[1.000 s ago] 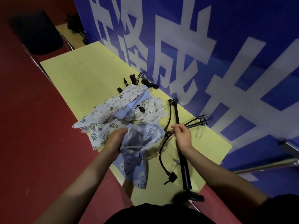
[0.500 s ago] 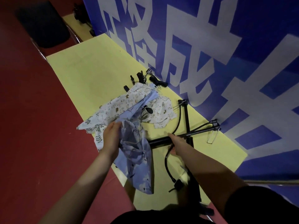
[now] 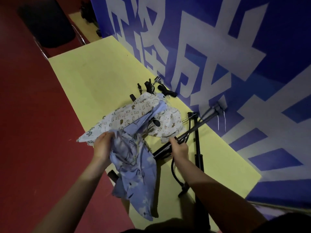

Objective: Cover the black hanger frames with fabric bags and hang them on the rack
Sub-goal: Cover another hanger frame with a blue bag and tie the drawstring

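In the head view, the left hand (image 3: 104,145) grips the top edge of a blue bag (image 3: 136,174), fingers curled in the cloth; the bag hangs over the near edge of the yellow table (image 3: 94,78). The right hand (image 3: 180,148) is closed around a black hanger frame (image 3: 193,130), which is lifted at an angle above the table. Its far end reaches toward the blue banner (image 3: 235,47). More printed bags (image 3: 134,115) lie in a pile on the table, just behind the hands. Small black clips (image 3: 149,86) lie beyond the pile. A black rod (image 3: 198,157) lies on the table, near the right forearm.
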`<state>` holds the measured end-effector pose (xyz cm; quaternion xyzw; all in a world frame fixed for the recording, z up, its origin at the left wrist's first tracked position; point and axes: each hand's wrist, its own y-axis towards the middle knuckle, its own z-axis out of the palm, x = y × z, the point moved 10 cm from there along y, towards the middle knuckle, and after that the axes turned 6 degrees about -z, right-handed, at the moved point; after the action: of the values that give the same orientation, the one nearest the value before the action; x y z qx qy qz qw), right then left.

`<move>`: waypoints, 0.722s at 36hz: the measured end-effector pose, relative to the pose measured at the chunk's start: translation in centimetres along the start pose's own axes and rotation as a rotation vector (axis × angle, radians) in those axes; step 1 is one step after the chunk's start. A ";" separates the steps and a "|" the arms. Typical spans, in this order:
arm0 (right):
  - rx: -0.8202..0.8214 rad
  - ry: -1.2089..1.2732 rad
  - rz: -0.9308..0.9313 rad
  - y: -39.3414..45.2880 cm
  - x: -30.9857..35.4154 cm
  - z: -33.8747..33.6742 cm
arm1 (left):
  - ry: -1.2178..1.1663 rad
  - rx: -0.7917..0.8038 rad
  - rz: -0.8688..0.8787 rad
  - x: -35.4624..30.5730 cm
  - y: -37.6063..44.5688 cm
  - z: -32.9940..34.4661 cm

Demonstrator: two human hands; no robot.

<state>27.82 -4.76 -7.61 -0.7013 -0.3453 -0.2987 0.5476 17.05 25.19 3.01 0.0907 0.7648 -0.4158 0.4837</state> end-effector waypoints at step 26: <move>0.205 -0.527 -0.867 -10.2 21.1 -2.0 | 0.120 0.408 -0.087 1.2 -7.7 0.8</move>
<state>31.74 -1.75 15.37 -0.4880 -0.7577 -0.2760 0.3341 12.82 19.44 6.11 0.1782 0.6955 -0.5761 0.3908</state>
